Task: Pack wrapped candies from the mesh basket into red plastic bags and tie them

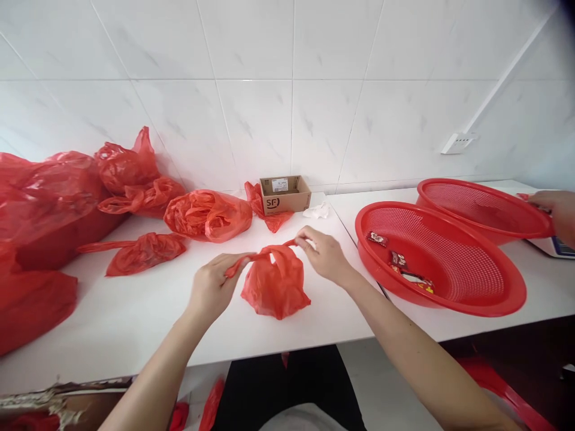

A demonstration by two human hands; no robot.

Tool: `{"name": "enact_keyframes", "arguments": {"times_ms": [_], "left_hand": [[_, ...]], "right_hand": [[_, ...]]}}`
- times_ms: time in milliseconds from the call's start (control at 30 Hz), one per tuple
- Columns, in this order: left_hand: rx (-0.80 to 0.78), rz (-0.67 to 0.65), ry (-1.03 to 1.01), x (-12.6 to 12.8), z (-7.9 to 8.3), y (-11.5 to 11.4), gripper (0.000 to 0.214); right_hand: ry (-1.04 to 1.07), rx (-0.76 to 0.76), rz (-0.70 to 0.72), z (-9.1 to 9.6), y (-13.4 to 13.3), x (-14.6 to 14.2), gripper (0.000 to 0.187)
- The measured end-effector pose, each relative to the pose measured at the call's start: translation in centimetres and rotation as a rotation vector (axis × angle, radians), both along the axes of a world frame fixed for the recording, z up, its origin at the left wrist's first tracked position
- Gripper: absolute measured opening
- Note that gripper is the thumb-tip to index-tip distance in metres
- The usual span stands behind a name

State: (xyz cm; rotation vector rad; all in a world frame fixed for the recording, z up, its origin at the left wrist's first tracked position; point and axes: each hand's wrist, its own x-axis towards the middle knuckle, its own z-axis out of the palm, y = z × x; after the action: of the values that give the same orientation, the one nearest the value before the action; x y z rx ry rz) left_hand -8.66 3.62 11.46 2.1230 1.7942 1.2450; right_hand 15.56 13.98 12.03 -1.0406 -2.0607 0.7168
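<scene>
A red plastic bag rests on the white table in front of me, its handles twisted together at the top. My left hand pinches one handle and draws it out to the left. Opposite it, my right hand grips the other handle between thumb and fingers. The bag bulges at the bottom, but what it contains is hidden. To the right of my right hand stands a red plastic basket with several small wrapped snacks inside.
A small cardboard box stands by the wall, a crumpled white tissue beside it. Red bags crowd the left side. Behind the near basket is a second red basket, with another person's hand beside it near a scale.
</scene>
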Motion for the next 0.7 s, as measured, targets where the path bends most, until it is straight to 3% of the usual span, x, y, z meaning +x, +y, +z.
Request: {"name": "enact_keyframes", "arguments": {"times_ms": [100, 233, 367, 500, 700], "left_hand": [[-0.114, 0.084, -0.107, -0.9, -2.3, -2.2, 0.031], [-0.252, 0.160, -0.335, 0.1, -3.8, -3.1, 0.039], [-0.088, 0.102, -0.392, 2.3, -4.5, -0.6, 0.038], [-0.093, 0.075, -0.340, 3.6, -6.4, 2.2, 0.037], [-0.216, 0.120, -0.184, 2.6, -8.4, 3.0, 0.034]], "right_hand": [[-0.084, -0.054, -0.165, -3.1, 1.9, 1.7, 0.016], [-0.017, -0.131, -0.197, -5.8, 2.0, 1.0, 0.020], [0.164, -0.214, -0.246, -6.2, -0.6, -2.5, 0.029], [0.178, -0.158, -0.205, -7.4, -3.1, -5.1, 0.033], [0.102, 0.053, -0.003, -10.5, -2.0, -3.2, 0.036]]}}
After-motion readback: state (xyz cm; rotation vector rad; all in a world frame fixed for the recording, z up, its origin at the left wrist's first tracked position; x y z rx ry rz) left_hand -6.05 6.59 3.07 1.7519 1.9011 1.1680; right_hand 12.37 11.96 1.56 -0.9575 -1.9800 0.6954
